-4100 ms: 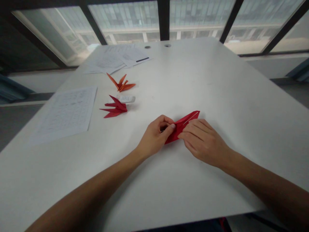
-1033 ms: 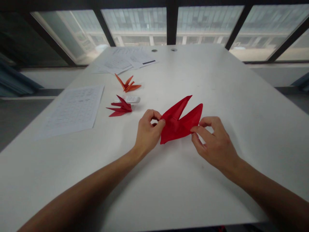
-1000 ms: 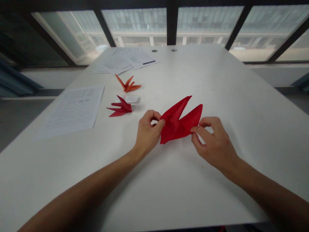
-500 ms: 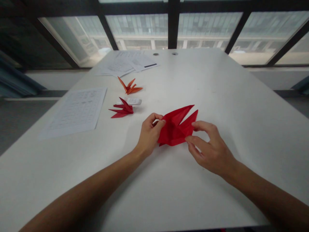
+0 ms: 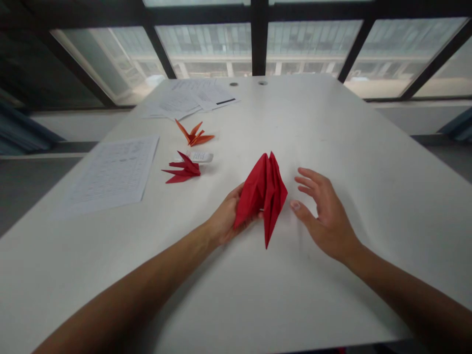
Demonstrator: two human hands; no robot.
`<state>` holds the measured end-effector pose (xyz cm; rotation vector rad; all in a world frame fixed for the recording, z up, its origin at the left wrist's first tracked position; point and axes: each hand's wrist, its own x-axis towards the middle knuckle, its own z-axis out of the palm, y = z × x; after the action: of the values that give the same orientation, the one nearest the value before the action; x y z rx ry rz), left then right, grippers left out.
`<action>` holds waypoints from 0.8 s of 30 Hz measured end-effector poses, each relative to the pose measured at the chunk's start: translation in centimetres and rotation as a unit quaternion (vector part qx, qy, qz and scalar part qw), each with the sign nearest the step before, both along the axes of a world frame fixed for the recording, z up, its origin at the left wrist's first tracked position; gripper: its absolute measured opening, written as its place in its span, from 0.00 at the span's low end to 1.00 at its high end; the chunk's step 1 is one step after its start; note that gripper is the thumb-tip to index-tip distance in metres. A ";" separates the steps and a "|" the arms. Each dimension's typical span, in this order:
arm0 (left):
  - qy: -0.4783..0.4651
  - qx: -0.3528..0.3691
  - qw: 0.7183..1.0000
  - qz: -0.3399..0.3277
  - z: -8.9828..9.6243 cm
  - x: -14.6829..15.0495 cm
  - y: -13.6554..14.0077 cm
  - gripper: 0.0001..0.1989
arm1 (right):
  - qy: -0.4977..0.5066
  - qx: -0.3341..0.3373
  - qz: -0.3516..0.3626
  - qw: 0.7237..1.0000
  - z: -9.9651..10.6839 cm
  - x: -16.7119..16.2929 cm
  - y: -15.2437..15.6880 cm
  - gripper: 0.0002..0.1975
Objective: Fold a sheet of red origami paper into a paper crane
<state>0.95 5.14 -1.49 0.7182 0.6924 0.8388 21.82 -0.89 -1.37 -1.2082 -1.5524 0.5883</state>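
A folded sheet of red origami paper (image 5: pixel 254 189) is held above the white table, its layers partly spread and one point hanging downward. My left hand (image 5: pixel 226 216) grips it from the left and underneath; most of its fingers are hidden behind the paper. Just right of the paper, my right hand (image 5: pixel 322 211) is open with thumb and fingers apart, touching nothing. Left of the hands lies a dark red origami crane (image 5: pixel 184 169), and beyond it an orange origami crane (image 5: pixel 193 135).
A small white printed object (image 5: pixel 201 157) lies behind the dark red crane. One printed sheet (image 5: pixel 114 172) is at the left, and several loose papers (image 5: pixel 188 101) overlap at the far left. The white table (image 5: pixel 368 196) reaches towards the windows.
The red paper has turned from lying spread between both hands to standing with a point down. My right hand has let go and moved slightly right, its fingers opening.
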 end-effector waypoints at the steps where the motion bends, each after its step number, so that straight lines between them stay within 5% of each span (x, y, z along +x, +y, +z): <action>1: 0.003 0.014 1.000 -0.010 -0.1 0.0 -0.1 0.16 | 0.047 -0.055 0.021 0.997 -0.1 -0.1 0.2 0.30; 4: 0.028 0.070 0.997 -0.032 -0.2 0.1 -0.5 0.19 | 0.173 -0.189 0.104 0.961 -0.3 -0.5 0.5 0.26; 7: 0.062 0.125 0.990 -0.034 -0.4 0.0 -0.5 0.25 | 0.219 -0.251 0.152 0.931 0.0 -0.7 0.6 0.18; 16: 0.057 0.118 0.988 -0.079 -0.4 -0.2 -0.1 0.22 | 0.219 -0.252 0.077 0.940 0.1 -0.5 0.5 0.07; 24: 0.137 0.204 0.967 -0.067 0.7 -0.6 0.0 0.14 | 0.240 -0.241 0.058 0.938 0.0 -0.3 0.9 0.06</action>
<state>0.33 5.09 -0.83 1.2575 0.7137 0.7726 21.48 0.01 -1.34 -1.2082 -1.0922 1.2961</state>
